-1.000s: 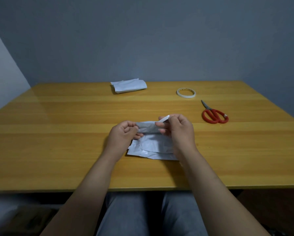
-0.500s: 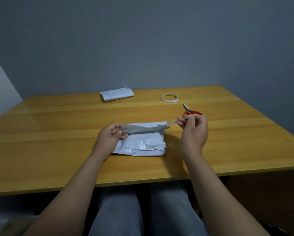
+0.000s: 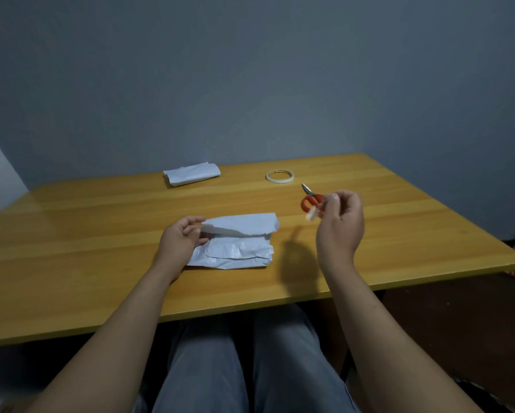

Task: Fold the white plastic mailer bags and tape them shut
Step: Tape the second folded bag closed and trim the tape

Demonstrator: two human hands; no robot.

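Observation:
A crumpled white mailer bag (image 3: 235, 251) lies folded on the wooden table (image 3: 101, 234) in front of me. My left hand (image 3: 181, 239) pinches the left end of its raised top flap (image 3: 244, 225). My right hand (image 3: 339, 222) is lifted off to the right of the bag and pinches a small pale strip (image 3: 311, 215) that hangs from its fingertips. A second folded white mailer bag (image 3: 192, 173) rests at the far side of the table.
A roll of pale tape (image 3: 280, 176) lies flat at the back right. Red-handled scissors (image 3: 309, 198) lie just behind my right hand, partly hidden by it. The table's near edge runs above my grey-trousered knees.
My right hand peeled the strip along the flap to the right and pulled it free of the bag. The flap has lifted and opened in my left hand.

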